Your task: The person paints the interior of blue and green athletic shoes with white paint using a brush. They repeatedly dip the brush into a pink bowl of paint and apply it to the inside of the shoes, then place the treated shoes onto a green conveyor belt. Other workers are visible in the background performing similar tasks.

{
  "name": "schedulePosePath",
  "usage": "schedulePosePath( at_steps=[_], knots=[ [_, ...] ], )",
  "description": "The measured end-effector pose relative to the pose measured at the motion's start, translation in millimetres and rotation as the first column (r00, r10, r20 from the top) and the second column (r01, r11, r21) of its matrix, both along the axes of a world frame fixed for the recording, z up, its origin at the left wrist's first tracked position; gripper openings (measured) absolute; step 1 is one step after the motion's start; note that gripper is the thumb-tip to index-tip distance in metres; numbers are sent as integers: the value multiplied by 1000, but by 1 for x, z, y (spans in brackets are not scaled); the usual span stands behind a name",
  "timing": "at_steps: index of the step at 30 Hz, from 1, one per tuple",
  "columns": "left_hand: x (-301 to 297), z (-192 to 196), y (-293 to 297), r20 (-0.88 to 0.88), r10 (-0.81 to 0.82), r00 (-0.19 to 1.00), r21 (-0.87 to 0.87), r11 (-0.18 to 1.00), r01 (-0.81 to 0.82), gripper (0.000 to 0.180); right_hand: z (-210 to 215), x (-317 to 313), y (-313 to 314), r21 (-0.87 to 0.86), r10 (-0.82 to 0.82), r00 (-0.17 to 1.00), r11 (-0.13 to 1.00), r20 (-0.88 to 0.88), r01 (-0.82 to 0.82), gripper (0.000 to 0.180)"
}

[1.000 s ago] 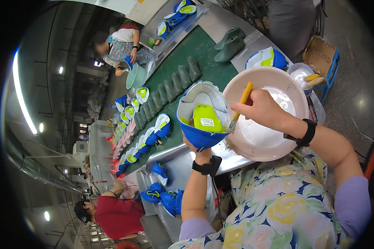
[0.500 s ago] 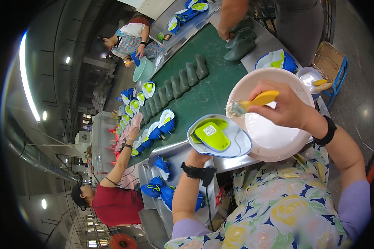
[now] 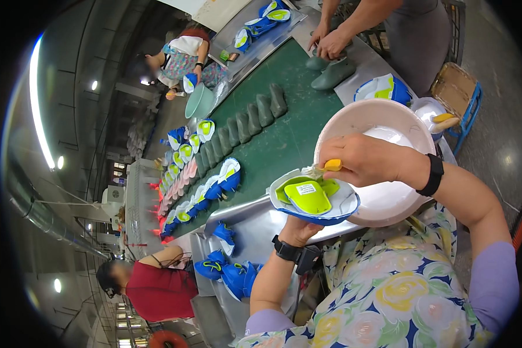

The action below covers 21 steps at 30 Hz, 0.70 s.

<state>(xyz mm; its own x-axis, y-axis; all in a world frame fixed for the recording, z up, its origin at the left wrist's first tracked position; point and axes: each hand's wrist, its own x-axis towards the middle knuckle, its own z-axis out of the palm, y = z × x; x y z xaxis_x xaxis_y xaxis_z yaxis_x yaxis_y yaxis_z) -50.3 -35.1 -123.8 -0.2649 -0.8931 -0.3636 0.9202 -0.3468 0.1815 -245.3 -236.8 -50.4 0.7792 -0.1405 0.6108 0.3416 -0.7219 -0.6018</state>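
Observation:
My left hand [image 3: 300,231] holds a blue and white shoe upper [image 3: 337,203] from below, its opening with a lime-green lining and white label turned up. In my right hand [image 3: 365,161] is a brush [image 3: 333,165] with a yellow handle. Its pale bristles meet the far edge of the upper, partly hidden by my fingers. Just behind and under my right hand stands a pale pink basin [image 3: 354,119] with white liquid at its bottom.
A green conveyor belt [image 3: 296,139] carries grey-green shoe lasts [image 3: 264,110] and blue uppers [image 3: 229,176]. More uppers [image 3: 233,279] lie on the metal tray at left. A co-worker's hands [image 3: 333,43] touch lasts at the far end. A metal pot [image 3: 428,109] stands beyond the basin.
My right hand has moved left and down from over the basin, bringing the brush to the upper. The upper has shifted slightly right and tilted. The red-topped person's arm has drawn back from the belt.

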Motion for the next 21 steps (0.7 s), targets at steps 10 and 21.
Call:
schedulePosePath(
  at_steps=[10,21],
  knots=[
    [28,13,-2,583,315,749,-245,947,-207,47,23,-14,-13,156,-99,992,982,-77,110,16],
    [20,31,-10,813,305,496,-198,946,-256,33,22,-10,-9,30,-128,991,992,49,126,21]
  ],
)
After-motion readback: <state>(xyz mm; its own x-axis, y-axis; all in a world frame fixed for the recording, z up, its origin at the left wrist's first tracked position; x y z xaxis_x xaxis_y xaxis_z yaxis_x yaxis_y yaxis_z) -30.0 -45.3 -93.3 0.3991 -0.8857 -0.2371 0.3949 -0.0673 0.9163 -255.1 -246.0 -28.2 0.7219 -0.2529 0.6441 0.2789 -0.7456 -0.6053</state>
